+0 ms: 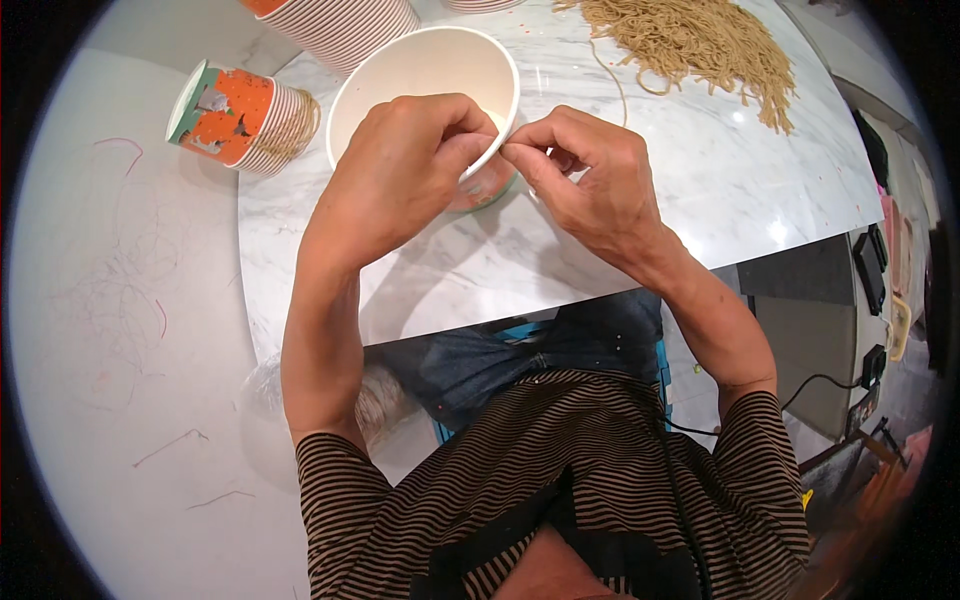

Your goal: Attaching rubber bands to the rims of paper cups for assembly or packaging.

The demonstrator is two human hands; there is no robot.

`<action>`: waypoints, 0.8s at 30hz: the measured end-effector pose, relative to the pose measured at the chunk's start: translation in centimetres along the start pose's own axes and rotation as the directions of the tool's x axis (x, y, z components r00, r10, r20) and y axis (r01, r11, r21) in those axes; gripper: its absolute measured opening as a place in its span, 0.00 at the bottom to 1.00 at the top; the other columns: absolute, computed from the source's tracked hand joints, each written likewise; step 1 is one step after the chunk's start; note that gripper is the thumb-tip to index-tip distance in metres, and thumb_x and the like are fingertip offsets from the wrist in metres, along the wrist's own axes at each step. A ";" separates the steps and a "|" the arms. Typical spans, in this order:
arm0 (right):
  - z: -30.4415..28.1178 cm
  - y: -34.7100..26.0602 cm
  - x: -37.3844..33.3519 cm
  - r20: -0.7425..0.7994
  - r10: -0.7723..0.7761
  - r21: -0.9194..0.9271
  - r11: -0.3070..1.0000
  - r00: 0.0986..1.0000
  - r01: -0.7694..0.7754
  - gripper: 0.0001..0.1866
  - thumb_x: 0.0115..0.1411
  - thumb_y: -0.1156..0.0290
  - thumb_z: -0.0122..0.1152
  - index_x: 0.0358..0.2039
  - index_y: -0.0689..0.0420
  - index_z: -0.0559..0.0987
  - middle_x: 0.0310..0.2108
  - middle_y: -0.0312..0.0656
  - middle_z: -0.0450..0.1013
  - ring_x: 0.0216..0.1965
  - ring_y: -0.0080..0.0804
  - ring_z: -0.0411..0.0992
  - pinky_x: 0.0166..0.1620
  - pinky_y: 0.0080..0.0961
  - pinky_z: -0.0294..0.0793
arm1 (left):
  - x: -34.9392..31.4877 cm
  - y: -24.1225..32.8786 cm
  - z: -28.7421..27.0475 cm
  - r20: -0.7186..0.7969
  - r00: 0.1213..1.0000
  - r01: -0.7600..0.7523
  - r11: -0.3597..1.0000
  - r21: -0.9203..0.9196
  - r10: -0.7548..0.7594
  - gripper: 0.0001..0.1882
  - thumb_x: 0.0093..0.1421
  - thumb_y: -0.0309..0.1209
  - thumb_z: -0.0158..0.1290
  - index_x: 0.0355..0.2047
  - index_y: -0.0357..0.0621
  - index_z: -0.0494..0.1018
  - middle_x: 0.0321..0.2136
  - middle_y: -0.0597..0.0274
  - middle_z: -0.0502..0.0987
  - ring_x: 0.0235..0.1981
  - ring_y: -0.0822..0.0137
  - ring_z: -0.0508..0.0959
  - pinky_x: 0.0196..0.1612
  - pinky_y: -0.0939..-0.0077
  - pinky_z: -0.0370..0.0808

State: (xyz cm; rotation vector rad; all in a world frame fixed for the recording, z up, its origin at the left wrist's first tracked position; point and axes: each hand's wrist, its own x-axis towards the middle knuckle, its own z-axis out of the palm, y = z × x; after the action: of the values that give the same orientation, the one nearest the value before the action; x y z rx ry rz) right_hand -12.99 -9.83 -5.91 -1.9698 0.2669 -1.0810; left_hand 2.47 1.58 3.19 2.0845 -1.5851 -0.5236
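A large white-lined paper bucket (425, 62) stands on the marble-patterned table, its mouth tilted toward me. Some green and orange shows low on its outside. My left hand (390, 170) is closed over the near rim, fingers curled inside the mouth and the thumb against the edge. At the rim's right side, my right hand (592, 172) pinches thumb and forefinger together, touching or nearly touching the edge. Whatever lies between those fingertips is too small to make out. Beyond the right hand, one loose strand (612, 78) trails from a heap of tan yarn (690, 48).
At left, an orange and green paper bucket (228, 112) lies tilted with tan strands around its ribbed end. A stack of nested paper buckets (340, 28) sits behind mine. Right of the marble table (700, 205) are a grey cabinet (800, 325) and a black cable (815, 380).
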 end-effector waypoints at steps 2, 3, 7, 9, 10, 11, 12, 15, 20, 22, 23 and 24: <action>0.0 0.2 -0.1 0.040 0.057 0.040 0.998 0.998 -0.058 0.06 0.61 0.73 0.67 0.36 0.63 0.84 0.28 0.42 0.80 0.21 0.24 0.74 0.25 0.25 0.72 | 0.0 -0.2 0.3 -0.022 1.000 -0.012 0.999 -0.029 0.011 0.10 0.70 0.29 0.53 0.37 0.31 0.76 0.26 0.63 0.79 0.29 0.76 0.74 0.34 0.76 0.73; -0.1 0.1 -0.1 0.044 0.052 0.042 0.998 0.998 -0.054 0.06 0.61 0.73 0.67 0.36 0.63 0.84 0.28 0.42 0.80 0.21 0.24 0.74 0.25 0.25 0.72 | -0.1 -0.4 0.2 -0.027 1.000 -0.009 1.000 -0.029 0.008 0.10 0.70 0.29 0.53 0.37 0.31 0.76 0.26 0.63 0.79 0.29 0.76 0.74 0.34 0.76 0.73; -1.2 -0.6 -0.1 0.242 0.330 0.283 0.875 0.913 -0.392 0.14 0.65 0.72 0.64 0.49 0.64 0.79 0.25 0.35 0.78 0.22 0.15 0.71 0.25 0.19 0.70 | -0.7 -1.0 -0.7 -0.105 0.993 0.040 0.991 -0.124 -0.053 0.10 0.71 0.30 0.51 0.37 0.34 0.74 0.27 0.61 0.80 0.28 0.73 0.76 0.34 0.74 0.74; -1.6 -1.2 0.2 0.268 0.408 0.377 0.789 0.873 -0.485 0.20 0.67 0.72 0.64 0.57 0.65 0.76 0.23 0.28 0.72 0.22 0.12 0.67 0.25 0.13 0.64 | -1.2 -1.7 -1.2 -0.146 0.986 0.040 0.966 -0.254 -0.079 0.10 0.72 0.30 0.48 0.38 0.36 0.73 0.28 0.62 0.81 0.29 0.72 0.78 0.34 0.75 0.75; -1.8 -1.5 0.5 0.272 0.402 0.380 0.789 0.874 -0.482 0.20 0.67 0.72 0.64 0.57 0.65 0.76 0.23 0.28 0.72 0.22 0.12 0.67 0.25 0.13 0.64 | -1.5 -1.9 -1.5 -0.151 0.985 0.043 0.967 -0.250 -0.083 0.10 0.72 0.30 0.48 0.38 0.36 0.73 0.28 0.62 0.81 0.29 0.72 0.78 0.34 0.75 0.75; -2.1 -1.8 0.8 0.247 0.377 0.316 0.839 0.892 -0.443 0.20 0.67 0.71 0.65 0.57 0.64 0.76 0.22 0.28 0.70 0.22 0.12 0.65 0.26 0.13 0.63 | -1.7 -1.9 -1.7 -0.161 0.982 0.052 0.960 -0.275 -0.100 0.09 0.73 0.30 0.47 0.38 0.37 0.73 0.29 0.62 0.80 0.29 0.73 0.78 0.34 0.76 0.74; -2.2 -1.9 1.0 0.224 0.350 0.249 0.882 0.910 -0.400 0.21 0.67 0.70 0.66 0.58 0.64 0.76 0.21 0.27 0.68 0.22 0.12 0.64 0.26 0.12 0.61 | -1.9 -1.8 -2.0 -0.170 0.978 0.061 0.952 -0.300 -0.116 0.09 0.73 0.30 0.47 0.39 0.37 0.73 0.29 0.63 0.80 0.30 0.74 0.77 0.34 0.76 0.74; -1.7 -2.3 1.9 0.201 0.235 0.164 0.949 0.951 -0.269 0.21 0.64 0.69 0.69 0.56 0.63 0.80 0.17 0.28 0.62 0.21 0.13 0.61 0.26 0.17 0.62 | -2.7 -1.2 -2.6 -0.091 0.990 0.068 0.935 -0.349 -0.106 0.08 0.73 0.30 0.47 0.39 0.38 0.72 0.30 0.66 0.79 0.31 0.75 0.76 0.33 0.78 0.73; -0.1 -3.1 3.1 0.279 0.143 0.143 0.972 0.950 -0.188 0.13 0.62 0.69 0.67 0.42 0.65 0.86 0.18 0.37 0.72 0.21 0.18 0.67 0.27 0.21 0.67 | -3.5 -0.9 -2.8 -0.029 1.000 -0.022 0.895 -0.445 0.011 0.07 0.73 0.27 0.46 0.39 0.37 0.72 0.30 0.66 0.78 0.31 0.76 0.74 0.33 0.79 0.72; 0.3 -2.9 3.1 0.266 0.135 0.160 0.970 0.955 -0.181 0.12 0.63 0.68 0.65 0.37 0.66 0.86 0.21 0.38 0.77 0.22 0.18 0.69 0.27 0.21 0.68 | -3.5 -0.5 -3.0 0.015 1.000 0.026 0.876 -0.482 -0.022 0.07 0.73 0.27 0.47 0.39 0.37 0.73 0.30 0.66 0.78 0.31 0.76 0.75 0.33 0.79 0.72; 0.4 -3.2 3.0 0.249 0.163 0.202 0.955 0.955 -0.216 0.12 0.63 0.69 0.65 0.37 0.66 0.86 0.20 0.36 0.76 0.23 0.17 0.69 0.27 0.20 0.68 | -3.6 -0.7 -3.0 0.006 1.000 0.023 0.877 -0.479 -0.023 0.07 0.73 0.27 0.47 0.39 0.37 0.73 0.30 0.66 0.78 0.31 0.76 0.75 0.33 0.79 0.72; 0.6 -3.5 3.0 0.233 0.193 0.244 0.937 0.953 -0.249 0.12 0.63 0.69 0.66 0.37 0.66 0.86 0.20 0.35 0.76 0.23 0.16 0.68 0.27 0.20 0.67 | -3.6 -1.3 -3.0 -0.112 0.993 -0.015 0.890 -0.456 -0.041 0.07 0.72 0.27 0.47 0.41 0.36 0.73 0.30 0.65 0.79 0.31 0.75 0.75 0.34 0.78 0.73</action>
State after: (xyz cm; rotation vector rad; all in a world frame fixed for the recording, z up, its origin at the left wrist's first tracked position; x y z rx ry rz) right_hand -11.45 -8.97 -1.63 -1.7401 0.2107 -0.7191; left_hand 4.18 5.74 4.98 1.7328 -1.2338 -0.6885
